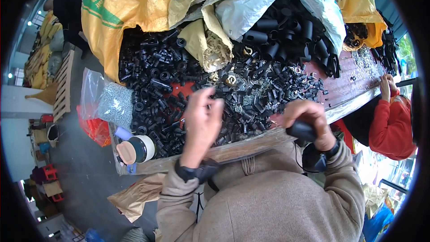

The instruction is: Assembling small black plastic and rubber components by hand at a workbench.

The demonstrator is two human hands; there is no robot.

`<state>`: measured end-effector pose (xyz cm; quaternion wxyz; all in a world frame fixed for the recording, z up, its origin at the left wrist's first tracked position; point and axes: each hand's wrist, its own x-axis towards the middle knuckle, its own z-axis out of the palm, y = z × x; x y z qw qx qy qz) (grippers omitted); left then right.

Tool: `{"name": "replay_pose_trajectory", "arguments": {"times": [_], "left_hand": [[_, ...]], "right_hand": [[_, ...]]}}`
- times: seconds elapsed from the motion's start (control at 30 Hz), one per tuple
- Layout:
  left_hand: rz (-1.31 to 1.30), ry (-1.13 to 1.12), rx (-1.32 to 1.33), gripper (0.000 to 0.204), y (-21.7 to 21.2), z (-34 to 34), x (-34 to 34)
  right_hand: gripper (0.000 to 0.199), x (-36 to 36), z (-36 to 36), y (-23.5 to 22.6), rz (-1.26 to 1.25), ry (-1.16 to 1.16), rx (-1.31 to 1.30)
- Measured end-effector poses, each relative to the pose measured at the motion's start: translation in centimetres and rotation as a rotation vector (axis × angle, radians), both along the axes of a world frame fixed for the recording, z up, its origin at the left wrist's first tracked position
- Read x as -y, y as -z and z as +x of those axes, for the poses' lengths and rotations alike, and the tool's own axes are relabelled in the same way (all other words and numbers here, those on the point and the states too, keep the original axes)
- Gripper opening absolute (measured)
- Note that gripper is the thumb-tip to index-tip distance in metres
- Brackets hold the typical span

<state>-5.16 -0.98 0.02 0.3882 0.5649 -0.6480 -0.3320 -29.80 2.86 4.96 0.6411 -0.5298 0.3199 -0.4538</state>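
Gripping black cylindrical part (301, 130) in right hand (309, 118) | left hand (201, 118) fingers pinched, contents unclear

Loose black plastic parts (255, 94) blanket the worn red counter (354, 85), leaving bare room only toward its right end. Slumped yellow woven sacks (112, 13) wall off the far side, and a clear bag of small grey pieces (114, 103) blocks the left.

Left hand (201, 118): blurred; fingertips hide whatever small piece they pinch. Right hand (308, 118): palm covers most of a black tube (301, 131). Far yellow sacks (121, 9) cut off by the top edge. Co-worker in red sleeve (389, 127), right: mostly out of frame.
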Motion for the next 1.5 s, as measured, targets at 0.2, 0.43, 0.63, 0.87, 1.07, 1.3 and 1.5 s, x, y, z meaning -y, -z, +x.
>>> {"name": "replay_pose_trajectory", "arguments": {"times": [0.2, 0.43, 0.63, 0.87, 1.07, 1.3, 1.5], "left_hand": [[-0.092, -0.119, 0.820, 0.032, 2.1, 7.1, 0.6], [-0.070, -0.043, 0.819, 0.025, 2.3, 7.2, 1.8], [-0.185, -0.083, 0.842, 0.017, 2.0, 7.3, 1.5], [0.447, -0.091, -1.066, 0.027, -0.2, 4.2, -1.0], [0.868, 0.089, -1.418, 0.034, 0.7, 2.7, -2.9], [0.895, 0.263, -1.142, 0.039, 1.6, 0.7, -4.1], [0.956, 0.282, -1.209, 0.038, 2.0, -0.5, -4.0]], "right_hand": [[0.065, -4.4, -9.0, 0.1, -0.014, 0.229, -0.318], [0.039, -13.9, -18.1, 7.3, 0.436, 0.143, -1.098], [0.018, -9.9, -12.5, 5.4, 0.138, 0.067, -1.081], [0.015, -1.2, -3.4, 6.2, -0.604, 0.032, -0.946], [0.011, 0.2, -0.6, 8.3, -0.766, -0.159, -1.115], [0.011, 0.6, 0.1, 8.2, -0.825, -0.218, -1.258], [0.009, 0.1, 0.5, 8.3, -0.593, -0.068, -1.192]]}}
